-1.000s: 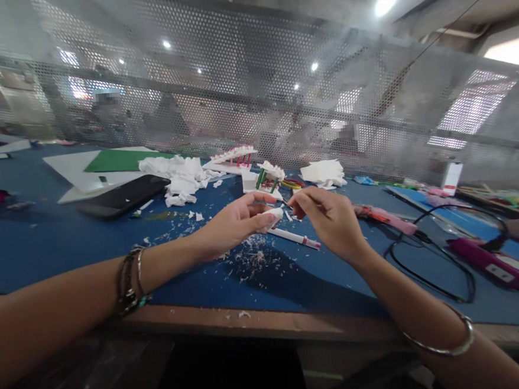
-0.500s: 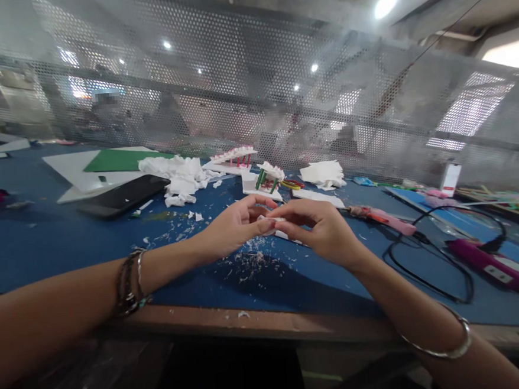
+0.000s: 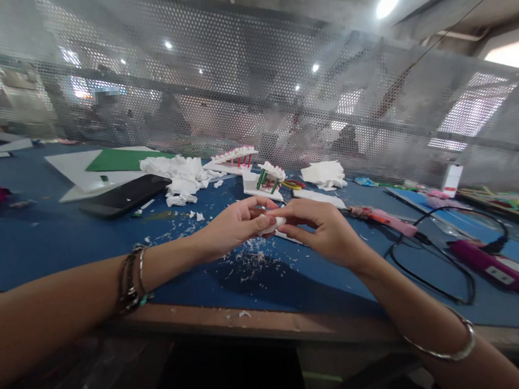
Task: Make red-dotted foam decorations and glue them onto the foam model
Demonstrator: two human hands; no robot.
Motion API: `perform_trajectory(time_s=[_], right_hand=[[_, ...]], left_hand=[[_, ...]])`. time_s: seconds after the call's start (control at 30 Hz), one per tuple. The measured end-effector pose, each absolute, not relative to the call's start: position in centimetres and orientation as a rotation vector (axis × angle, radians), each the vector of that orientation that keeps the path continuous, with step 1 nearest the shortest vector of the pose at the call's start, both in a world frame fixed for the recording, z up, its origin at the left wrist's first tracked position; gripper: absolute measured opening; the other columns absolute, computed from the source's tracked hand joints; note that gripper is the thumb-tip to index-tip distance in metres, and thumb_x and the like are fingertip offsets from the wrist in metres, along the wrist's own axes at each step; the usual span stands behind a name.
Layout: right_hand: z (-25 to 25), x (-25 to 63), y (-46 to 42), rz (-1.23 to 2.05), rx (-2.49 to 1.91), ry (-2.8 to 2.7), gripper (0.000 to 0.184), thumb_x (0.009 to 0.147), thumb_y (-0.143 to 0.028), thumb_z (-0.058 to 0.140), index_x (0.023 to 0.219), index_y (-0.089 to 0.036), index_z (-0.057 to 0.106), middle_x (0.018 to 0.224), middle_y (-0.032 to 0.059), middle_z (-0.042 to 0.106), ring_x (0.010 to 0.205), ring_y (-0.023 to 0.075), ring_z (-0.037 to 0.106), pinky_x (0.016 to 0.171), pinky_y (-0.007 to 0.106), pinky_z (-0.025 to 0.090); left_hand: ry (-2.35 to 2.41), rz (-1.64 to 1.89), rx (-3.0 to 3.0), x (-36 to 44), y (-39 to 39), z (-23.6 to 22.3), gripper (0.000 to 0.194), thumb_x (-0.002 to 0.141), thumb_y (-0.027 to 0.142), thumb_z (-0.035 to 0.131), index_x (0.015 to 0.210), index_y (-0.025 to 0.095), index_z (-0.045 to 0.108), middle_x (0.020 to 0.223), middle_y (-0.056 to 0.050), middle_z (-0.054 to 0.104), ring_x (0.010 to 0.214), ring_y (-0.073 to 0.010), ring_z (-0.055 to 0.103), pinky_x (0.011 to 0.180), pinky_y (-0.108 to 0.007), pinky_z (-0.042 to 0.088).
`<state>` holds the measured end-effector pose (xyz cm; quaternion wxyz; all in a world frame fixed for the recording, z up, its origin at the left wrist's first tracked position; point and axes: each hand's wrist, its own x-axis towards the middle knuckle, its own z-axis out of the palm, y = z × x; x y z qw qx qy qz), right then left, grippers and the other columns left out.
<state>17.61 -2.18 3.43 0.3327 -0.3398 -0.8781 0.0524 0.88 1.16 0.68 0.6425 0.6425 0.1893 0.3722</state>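
Between my hands, above the blue tabletop, is a small white piece [image 3: 274, 224], perhaps paper or foam; its exact kind is hard to make out. My left hand [image 3: 239, 224] pinches it between thumb and fingers. From the other side, my right hand [image 3: 319, 229] holds its right end with the fingertips. White shavings [image 3: 255, 261] lie scattered on the table below. Just beyond my fingers stands a small white model [image 3: 263, 185] with green posts. A white strip [image 3: 289, 236] is partly hidden under my right hand.
A black phone [image 3: 128, 196] and crumpled white paper [image 3: 180, 175] lie left. Behind is a white model with red posts [image 3: 234, 159]. To the right are a pink-handled tool [image 3: 388, 221], its black cable [image 3: 446, 282] and a magenta power strip [image 3: 498, 268]. A perforated screen [image 3: 233, 72] borders the far side.
The white piece has turned a little in my fingers, and more of it shows. My right thumb and fingers have shifted slightly; both arms stay almost in place.
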Motion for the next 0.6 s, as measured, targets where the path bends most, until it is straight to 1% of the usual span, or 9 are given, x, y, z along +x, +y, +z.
perform_trajectory(time_s=[0.17,0.37,0.47,0.6], right_hand=[[3.7,17.8,-2.2,0.116,-0.864,-2.352,0.023,0.074,-0.019,0.055,0.096,-0.024,0.064,0.069,-0.0004,0.06,0.06,0.0086,0.049,0.056,0.022,0.036],[4.2,18.3,-2.1,0.121,-0.828,-2.439,0.023,0.077,-0.018,0.052,0.096,-0.024,0.063,0.074,-0.0002,0.061,0.066,0.0085,0.052,0.061,0.022,0.038],[4.4,18.8,-1.9,0.117,-0.88,-2.427,0.017,0.077,-0.019,0.052,0.087,-0.022,0.065,0.074,0.0003,0.063,0.066,0.0089,0.054,0.061,0.022,0.04],[4.4,19.2,-1.7,0.099,-1.032,-2.295,0.015,0.078,-0.021,0.049,0.078,-0.018,0.064,0.064,-0.0013,0.061,0.054,0.007,0.053,0.053,0.02,0.04]], left_hand=[[0.445,0.834,1.467,1.0,1.0,0.7,0.009,0.071,0.019,0.055,0.076,0.014,0.05,0.064,0.004,0.05,0.06,-0.0062,0.045,0.059,-0.02,0.03],[0.448,0.824,1.468,0.9,1.1,0.7,0.012,0.07,0.019,0.056,0.08,0.014,0.051,0.067,0.004,0.052,0.061,-0.006,0.047,0.061,-0.02,0.031],[0.498,0.781,1.497,0.9,1.1,0.8,0.018,0.071,0.021,0.056,0.087,0.015,0.05,0.069,0.003,0.056,0.062,-0.0077,0.05,0.06,-0.021,0.033],[0.495,0.784,1.506,0.8,1.3,0.6,0.019,0.073,0.021,0.054,0.09,0.015,0.049,0.067,0.002,0.057,0.061,-0.0077,0.052,0.059,-0.02,0.033]])
